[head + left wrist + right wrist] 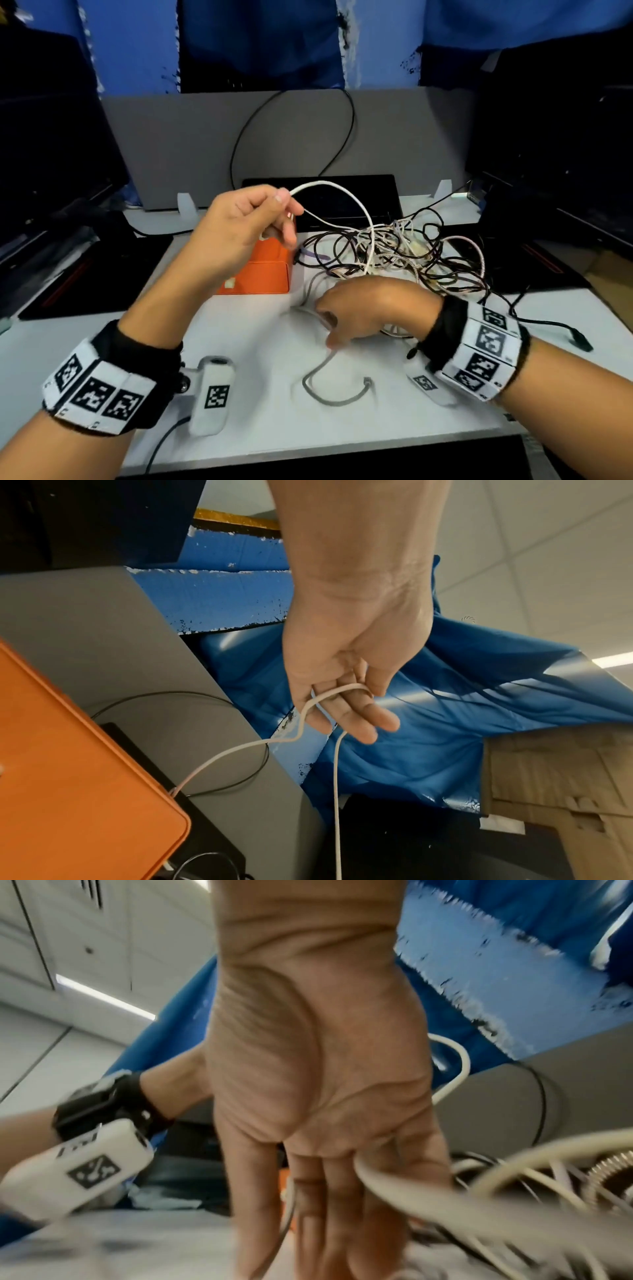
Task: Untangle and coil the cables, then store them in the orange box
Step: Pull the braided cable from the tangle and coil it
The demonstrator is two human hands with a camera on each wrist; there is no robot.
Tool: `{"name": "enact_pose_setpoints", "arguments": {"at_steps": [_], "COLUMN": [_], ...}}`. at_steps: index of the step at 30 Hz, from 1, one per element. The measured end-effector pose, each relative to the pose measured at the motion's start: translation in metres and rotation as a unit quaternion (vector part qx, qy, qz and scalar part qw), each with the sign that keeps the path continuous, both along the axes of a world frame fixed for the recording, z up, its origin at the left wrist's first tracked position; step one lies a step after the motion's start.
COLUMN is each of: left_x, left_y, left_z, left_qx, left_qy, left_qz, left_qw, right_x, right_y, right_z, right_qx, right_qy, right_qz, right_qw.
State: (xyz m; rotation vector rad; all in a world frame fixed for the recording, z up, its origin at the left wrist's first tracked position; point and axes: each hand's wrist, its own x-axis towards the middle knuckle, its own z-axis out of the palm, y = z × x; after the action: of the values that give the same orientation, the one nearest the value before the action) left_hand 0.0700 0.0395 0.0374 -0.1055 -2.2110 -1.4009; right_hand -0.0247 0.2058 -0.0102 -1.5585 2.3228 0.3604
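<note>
Head view shows my left hand [239, 229] pinching the light, limp white cable [337, 192] above the orange box [263, 274], my right hand [370, 308] flat-fingered near the tabletop's middle.

Left hand [239, 233] raised, pinching; right hand [363, 308] low, fingers extended

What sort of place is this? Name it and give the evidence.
Probably an office desk or lab workstation. A gray partition panel backs the white desk, dark monitors stand at either side, and a tangle of cables lies beside an orange box.
</note>
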Motion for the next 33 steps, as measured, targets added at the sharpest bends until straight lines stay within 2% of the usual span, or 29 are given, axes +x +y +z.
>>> {"name": "enact_pose_setpoints", "arguments": {"at_steps": [2, 4, 5, 8, 10, 11, 12, 14, 16, 17, 19, 23, 26, 28, 30, 31, 33], "left_x": [0.0, -0.001, -0.002, -0.003, -0.001, -0.001, -0.001, -0.003, -0.006, -0.006, -0.006, 0.007, 0.018, 0.024, 0.027, 0.027, 0.027], "left_y": [-0.002, -0.008, -0.009, -0.009, -0.004, -0.001, -0.001, 0.007, 0.012, 0.013, 0.006, -0.021, -0.032, -0.031, -0.025, -0.022, -0.017], "left_z": [-0.005, -0.014, -0.018, -0.028, -0.028, -0.027, -0.028, -0.03, -0.032, -0.031, -0.026, -0.002, 0.01, 0.015, 0.017, 0.017, 0.016], "left_qx": [-0.042, -0.077, -0.109, -0.209, -0.214, -0.204, -0.178, -0.076, 0.051, 0.086, 0.088, 0.112, 0.087, 0.051, 0.015, 0.004, -0.016], "left_qy": [-0.042, -0.087, -0.101, -0.146, -0.171, -0.169, -0.163, -0.142, -0.129, -0.117, -0.09, -0.011, 0.011, -0.003, -0.016, -0.023, -0.042], "left_qz": [-0.003, 0.008, 0.03, 0.115, 0.142, 0.124, 0.086, 0.001, 0.0, 0.013, 0.049, 0.062, 0.053, 0.041, 0.028, 0.018, -0.006], "left_qw": [0.998, 0.993, 0.988, 0.96, 0.951, 0.956, 0.967, 0.987, 0.99, 0.989, 0.991, 0.992, 0.995, 0.998, 0.999, 1.0, 0.999], "right_x": [-0.014, -0.03, -0.039, -0.062, -0.072, -0.074, -0.073, -0.065, -0.058, -0.058, -0.065, -0.113, -0.141, -0.135, -0.104, -0.083, -0.048], "right_y": [-0.004, -0.002, -0.001, 0.004, 0.006, 0.006, 0.006, 0.003, -0.001, -0.002, 0.0, 0.016, 0.024, 0.018, 0.007, 0.001, -0.01], "right_z": [-0.003, 0.005, 0.012, 0.035, 0.05, 0.058, 0.063, 0.07, 0.068, 0.067, 0.069, 0.076, 0.078, 0.081, 0.081, 0.076, 0.057], "right_qx": [-0.053, -0.159, -0.227, -0.406, -0.479, -0.498, -0.5, -0.461, -0.43, -0.427, -0.41, -0.363, -0.243, -0.206, -0.242, -0.241, -0.155], "right_qy": [-0.028, -0.07, -0.078, -0.08, -0.079, -0.089, -0.107, -0.146, -0.154, -0.152, -0.143, -0.059, -0.003, 0.069, 0.098, 0.088, 0.022], "right_qz": [-0.014, -0.076, -0.115, -0.211, -0.226, -0.216, -0.195, -0.137, -0.087, -0.075, -0.078, -0.148, -0.184, -0.162, -0.107, -0.071, -0.009], "right_qw": [0.998, 0.982, 0.964, 0.886, 0.844, 0.835, 0.837, 0.864, 0.886, 0.888, 0.898, 0.918, 0.952, 0.963, 0.959, 0.964, 0.988]}}
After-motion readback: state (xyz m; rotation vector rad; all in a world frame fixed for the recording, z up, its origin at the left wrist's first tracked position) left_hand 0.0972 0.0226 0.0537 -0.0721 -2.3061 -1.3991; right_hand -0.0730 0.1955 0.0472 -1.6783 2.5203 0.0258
